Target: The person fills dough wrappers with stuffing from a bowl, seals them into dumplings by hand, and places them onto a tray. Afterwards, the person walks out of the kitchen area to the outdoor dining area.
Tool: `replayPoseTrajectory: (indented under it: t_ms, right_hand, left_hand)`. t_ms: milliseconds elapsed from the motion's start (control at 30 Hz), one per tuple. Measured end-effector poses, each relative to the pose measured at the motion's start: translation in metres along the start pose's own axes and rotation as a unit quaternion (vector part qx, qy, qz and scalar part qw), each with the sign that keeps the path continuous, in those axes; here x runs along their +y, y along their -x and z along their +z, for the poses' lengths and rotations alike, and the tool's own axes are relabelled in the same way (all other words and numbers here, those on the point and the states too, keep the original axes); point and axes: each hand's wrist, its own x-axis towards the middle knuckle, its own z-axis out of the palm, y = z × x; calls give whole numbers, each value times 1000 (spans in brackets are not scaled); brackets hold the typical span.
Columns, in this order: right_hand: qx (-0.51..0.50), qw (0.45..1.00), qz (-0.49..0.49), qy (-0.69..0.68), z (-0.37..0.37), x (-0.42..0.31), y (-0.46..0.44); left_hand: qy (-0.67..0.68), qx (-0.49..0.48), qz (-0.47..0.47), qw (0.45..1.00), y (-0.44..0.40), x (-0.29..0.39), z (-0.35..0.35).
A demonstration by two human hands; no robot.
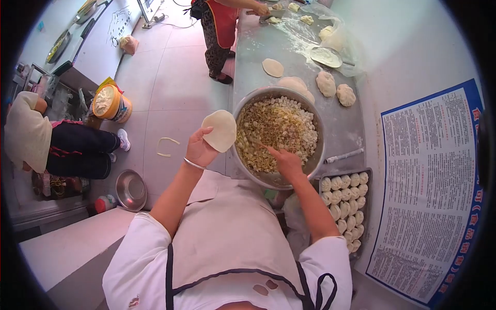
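Observation:
My left hand [198,151] holds a round, flat dough wrapper [221,130] up at the left side of a large metal bowl [321,155]. The thumb lies over the wrapper's edge, and the other fingers are mostly hidden behind it. Chopped filling [279,124] in yellow-green, brown and pale bits fills much of the bowl. Over the bowl, my right hand [287,164] is closed on a thin, wooden-looking stick [262,145] whose far end dips into the filling. The shape of that end is hidden.
A tray of pleated buns [345,199] stands right of the bowl. Beyond it lie more wrappers [273,67], dough lumps [325,83] and a floury scoop [326,57]. A co-worker in a red apron [223,23] works at the far end; another person [77,144] is at left.

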Motion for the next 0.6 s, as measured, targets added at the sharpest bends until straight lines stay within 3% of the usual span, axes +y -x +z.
replayPoseTrajectory:
  t_ms: [33, 133, 233, 333, 400, 433, 533, 600]
  right_hand:
    - [-24, 1000, -13, -2, -6, 5, 11]
    - [50, 997, 41, -32, -6, 27, 13]
    - [59, 993, 100, -32, 11, 30, -8]
    - [-17, 996, 77, -42, 31, 14, 2]
    - [38, 987, 26, -154, 40, 7, 19]
    - [66, 976, 0, -210, 44, 5, 22]
    - [-35, 932, 67, -355, 52, -4, 18]
    - [-126, 825, 198, -514, 45, -8, 10]
  left_hand:
    - [-8, 1, 0, 1000, 1, 1, -4]
    - [-24, 18, 0, 1000, 1, 0, -20]
    - [-31, 55, 1, 998, -8, -7, -33]
    - [-67, 81, 4, 994, -15, -8, -36]
    - [-84, 93, 13, 992, -16, -11, -40]
    - [-79, 101, 13, 992, -18, -12, -43]
    - [-86, 126, 13, 988, -22, -14, -50]
    - [-111, 139, 15, 984, -25, -16, -53]
